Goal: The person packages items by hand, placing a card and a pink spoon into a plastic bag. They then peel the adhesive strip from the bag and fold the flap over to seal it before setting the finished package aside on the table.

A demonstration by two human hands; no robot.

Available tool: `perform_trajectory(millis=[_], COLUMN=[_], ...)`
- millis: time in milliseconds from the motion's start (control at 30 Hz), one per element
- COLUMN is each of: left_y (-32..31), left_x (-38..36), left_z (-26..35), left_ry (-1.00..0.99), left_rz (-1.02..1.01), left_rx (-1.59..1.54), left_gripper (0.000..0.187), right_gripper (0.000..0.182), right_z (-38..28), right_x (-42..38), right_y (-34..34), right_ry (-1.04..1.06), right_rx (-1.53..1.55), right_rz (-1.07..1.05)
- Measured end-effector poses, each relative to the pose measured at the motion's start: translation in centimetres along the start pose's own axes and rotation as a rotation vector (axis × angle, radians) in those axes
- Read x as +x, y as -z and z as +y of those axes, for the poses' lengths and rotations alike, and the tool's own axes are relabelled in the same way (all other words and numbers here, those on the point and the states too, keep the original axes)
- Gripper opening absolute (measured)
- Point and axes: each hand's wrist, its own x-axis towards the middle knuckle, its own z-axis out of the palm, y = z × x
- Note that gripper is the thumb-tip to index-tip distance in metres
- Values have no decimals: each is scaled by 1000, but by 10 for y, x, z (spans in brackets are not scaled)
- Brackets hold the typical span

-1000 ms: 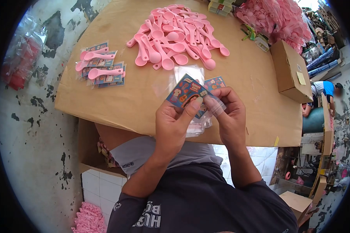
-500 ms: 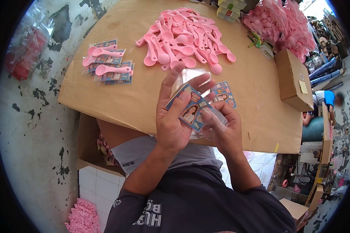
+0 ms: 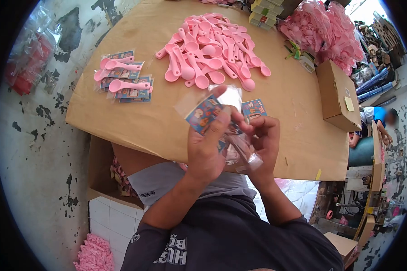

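Note:
A blue printed card [image 3: 202,114] is pinched under the thumb of my left hand [image 3: 207,151], above the table's front edge. Close beside it, my right hand [image 3: 265,142] has its fingers closed on a clear plastic bag [image 3: 239,156], whose crumpled end hangs below the fingertips. The fingertips of both hands nearly meet, and motion blurs part of the card and plastic. Another printed card [image 3: 254,107] lies on the table just beyond my right hand. Behind my hands, a shiny clear plastic piece [image 3: 230,95] shows on the table.
A heap of pink spoons [image 3: 212,49] covers the table's far middle. On the left lie bagged cards with pink spoons [image 3: 129,85]. A cardboard box [image 3: 337,97] stands at the right edge, below large bags of pink spoons [image 3: 319,29]. Another person [image 3: 371,118] sits far right.
The card in my left hand has turned and shifted left, showing a different part of its print. My right hand has drawn its fingers in, with the plastic more crumpled.

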Motion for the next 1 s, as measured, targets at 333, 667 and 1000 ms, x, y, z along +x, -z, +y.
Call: perform_trajectory(millis=[333, 667, 1000], left_y=[45, 21, 31], left_x=[12, -14, -10], left_z=[48, 25, 32], left_ry=[-176, -66, -102], left_rz=[337, 262, 289], left_rx=[-57, -13, 66], left_gripper=[37, 41, 42], right_gripper=[10, 24, 34], right_z=[-28, 55, 64], right_x=[66, 255, 285], right_y=[46, 28, 26], right_ry=[310, 449, 262], right_rx=[-662, -1197, -1129], right_rz=[-335, -339, -449])
